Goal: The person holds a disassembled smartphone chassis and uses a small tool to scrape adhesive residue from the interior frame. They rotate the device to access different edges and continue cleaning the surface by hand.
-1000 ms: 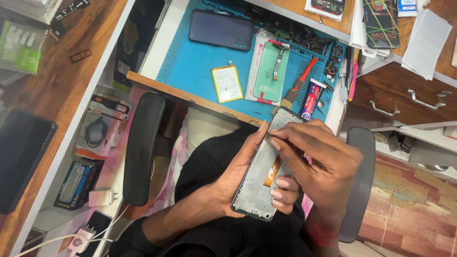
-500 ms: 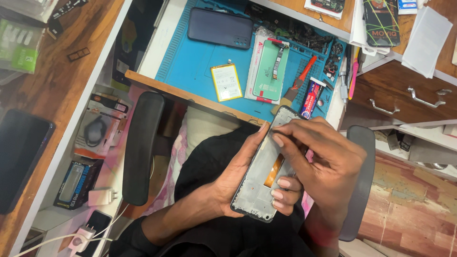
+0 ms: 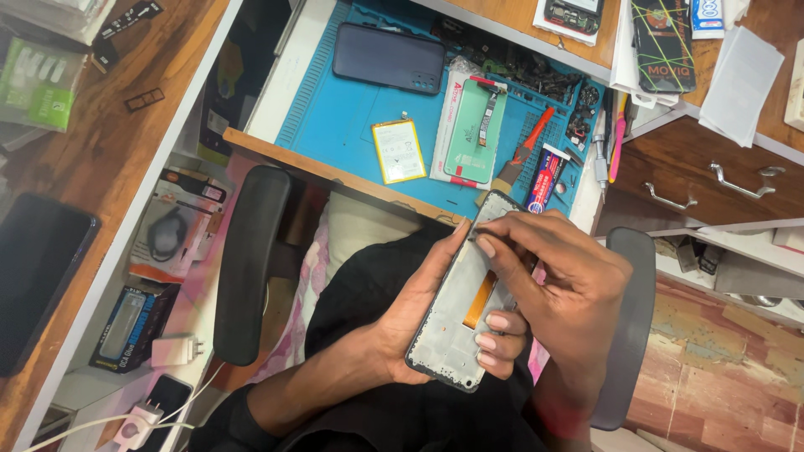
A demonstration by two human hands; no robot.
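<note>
**Materials and surfaces at the repair desk**

A phone frame point(image 3: 465, 310) of pale grey, matt metal or plastic is seen, with a smooth orange flex strip on it. The work mat point(image 3: 352, 125) appears as blue rubbery material, matt and ribbed at its edge. A dark phone back cover point(image 3: 388, 57) looks glossy and smooth. The desk top point(image 3: 100, 142) is brown wood with visible grain. The chair armrest point(image 3: 247, 259) is black, slightly shiny plastic. The drawer handles point(image 3: 741, 176) are shown as bright metal.

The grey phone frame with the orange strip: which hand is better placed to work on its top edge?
The right hand, probably: its fingertips already touch the top of the grey phone frame, while the left hand is wrapped around the frame, supporting it from below.
</note>
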